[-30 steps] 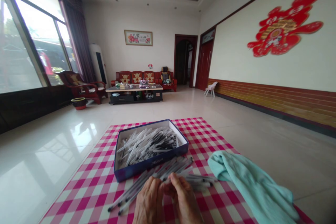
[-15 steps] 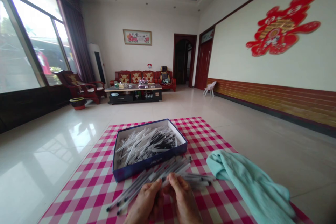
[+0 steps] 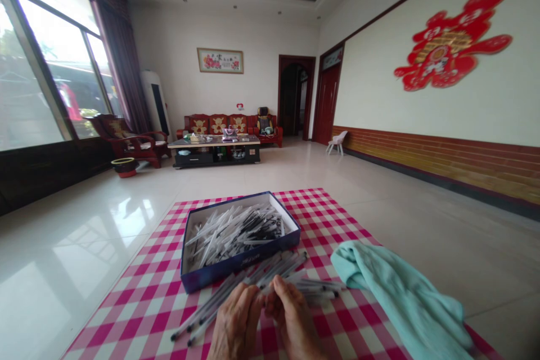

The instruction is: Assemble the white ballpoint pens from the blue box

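Note:
My left hand (image 3: 235,322) and my right hand (image 3: 293,320) are curled close together at the bottom of the view, over a loose bunch of clear pens with dark tips (image 3: 253,287). Their fingertips meet the pens, but the fingers hide whether either hand grips one. The bunch lies in front of a dark blue cardboard box lid (image 3: 240,266), which holds a heap of similar pens (image 3: 236,230). To the right of my right hand lies a crumpled aqua towel (image 3: 400,298). Everything rests on a pink-and-white checked cloth (image 3: 126,304).
The checked cloth lies on a glossy tiled floor. Far ahead stand a low coffee table (image 3: 214,152) and a red wooden sofa (image 3: 223,124). A red armchair (image 3: 126,146) stands by the tall windows, and a small white chair (image 3: 336,143) stands by the right wall.
My hands stay together over the loose pens, with small shifts of the fingers. The whole view has drifted slightly, and the box, towel and pens have not visibly moved on the cloth.

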The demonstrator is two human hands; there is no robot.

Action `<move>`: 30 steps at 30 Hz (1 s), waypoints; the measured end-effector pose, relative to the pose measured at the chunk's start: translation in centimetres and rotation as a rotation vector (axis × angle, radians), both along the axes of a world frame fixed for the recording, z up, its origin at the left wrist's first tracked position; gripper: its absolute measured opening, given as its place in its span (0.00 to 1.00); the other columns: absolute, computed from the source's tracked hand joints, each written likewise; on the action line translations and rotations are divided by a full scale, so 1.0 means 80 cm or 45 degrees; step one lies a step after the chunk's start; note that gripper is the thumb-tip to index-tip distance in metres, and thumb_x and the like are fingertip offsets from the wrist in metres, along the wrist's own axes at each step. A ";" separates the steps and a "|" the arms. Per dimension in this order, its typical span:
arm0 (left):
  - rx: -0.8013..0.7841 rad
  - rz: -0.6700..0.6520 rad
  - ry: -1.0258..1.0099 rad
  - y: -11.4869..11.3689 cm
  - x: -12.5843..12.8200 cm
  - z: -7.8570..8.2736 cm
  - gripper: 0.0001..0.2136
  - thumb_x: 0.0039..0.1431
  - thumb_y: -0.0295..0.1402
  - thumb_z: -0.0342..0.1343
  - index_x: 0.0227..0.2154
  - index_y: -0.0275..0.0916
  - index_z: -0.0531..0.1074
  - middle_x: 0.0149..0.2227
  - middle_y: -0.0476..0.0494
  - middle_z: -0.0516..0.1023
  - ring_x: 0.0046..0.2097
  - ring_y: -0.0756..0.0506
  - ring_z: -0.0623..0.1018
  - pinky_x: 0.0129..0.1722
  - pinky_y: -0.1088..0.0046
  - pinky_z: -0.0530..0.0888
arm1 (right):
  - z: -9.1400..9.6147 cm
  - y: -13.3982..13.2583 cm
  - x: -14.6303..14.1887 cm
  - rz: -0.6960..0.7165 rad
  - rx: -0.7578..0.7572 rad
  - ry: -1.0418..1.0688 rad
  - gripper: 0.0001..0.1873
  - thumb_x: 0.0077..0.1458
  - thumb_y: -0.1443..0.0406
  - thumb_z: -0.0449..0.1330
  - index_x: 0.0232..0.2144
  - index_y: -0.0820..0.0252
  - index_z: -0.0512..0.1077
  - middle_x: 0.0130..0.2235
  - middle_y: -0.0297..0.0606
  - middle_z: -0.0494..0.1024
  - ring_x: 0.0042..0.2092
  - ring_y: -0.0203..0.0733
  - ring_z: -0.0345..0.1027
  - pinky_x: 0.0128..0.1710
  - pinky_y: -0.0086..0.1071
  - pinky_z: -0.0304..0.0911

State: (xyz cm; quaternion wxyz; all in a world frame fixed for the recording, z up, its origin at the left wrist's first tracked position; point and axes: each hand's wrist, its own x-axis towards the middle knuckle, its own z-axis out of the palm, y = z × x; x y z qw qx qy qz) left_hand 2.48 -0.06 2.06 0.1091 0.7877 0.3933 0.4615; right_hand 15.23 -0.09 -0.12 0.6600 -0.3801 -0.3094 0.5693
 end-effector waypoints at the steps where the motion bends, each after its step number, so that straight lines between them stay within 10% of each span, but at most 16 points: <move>1: -0.050 0.035 -0.023 0.000 0.000 0.000 0.13 0.64 0.34 0.45 0.25 0.40 0.70 0.24 0.48 0.70 0.26 0.49 0.72 0.28 0.76 0.68 | 0.000 -0.001 0.000 0.012 0.005 -0.001 0.20 0.53 0.53 0.59 0.19 0.61 0.68 0.18 0.31 0.67 0.22 0.34 0.59 0.24 0.29 0.55; 6: -0.532 0.092 -0.325 0.003 0.012 -0.002 0.21 0.60 0.46 0.45 0.16 0.40 0.63 0.16 0.52 0.62 0.20 0.51 0.64 0.20 0.76 0.60 | 0.009 -0.001 0.007 -0.032 0.077 -0.206 0.18 0.55 0.54 0.57 0.19 0.59 0.67 0.19 0.29 0.66 0.24 0.36 0.58 0.28 0.30 0.56; 13: -1.885 -0.165 -1.118 0.004 0.027 0.002 0.21 0.45 0.54 0.55 0.18 0.41 0.59 0.12 0.60 0.54 0.13 0.58 0.51 0.13 0.81 0.45 | 0.026 -0.002 0.025 -0.103 0.130 -0.578 0.18 0.52 0.51 0.58 0.21 0.58 0.70 0.20 0.31 0.69 0.26 0.39 0.62 0.29 0.30 0.58; 24: -0.274 0.016 -0.203 -0.007 0.020 0.001 0.17 0.63 0.37 0.45 0.21 0.38 0.68 0.20 0.50 0.67 0.23 0.52 0.68 0.25 0.78 0.62 | 0.021 -0.004 0.011 -0.006 0.070 -0.037 0.16 0.53 0.54 0.59 0.21 0.59 0.68 0.21 0.30 0.69 0.25 0.37 0.63 0.27 0.31 0.63; 30: 0.172 0.009 0.071 -0.009 0.011 0.004 0.13 0.63 0.28 0.45 0.22 0.39 0.67 0.22 0.50 0.68 0.23 0.52 0.69 0.25 0.79 0.64 | 0.024 -0.008 0.009 0.062 0.057 0.167 0.14 0.52 0.56 0.61 0.22 0.60 0.69 0.22 0.30 0.67 0.25 0.34 0.62 0.27 0.28 0.62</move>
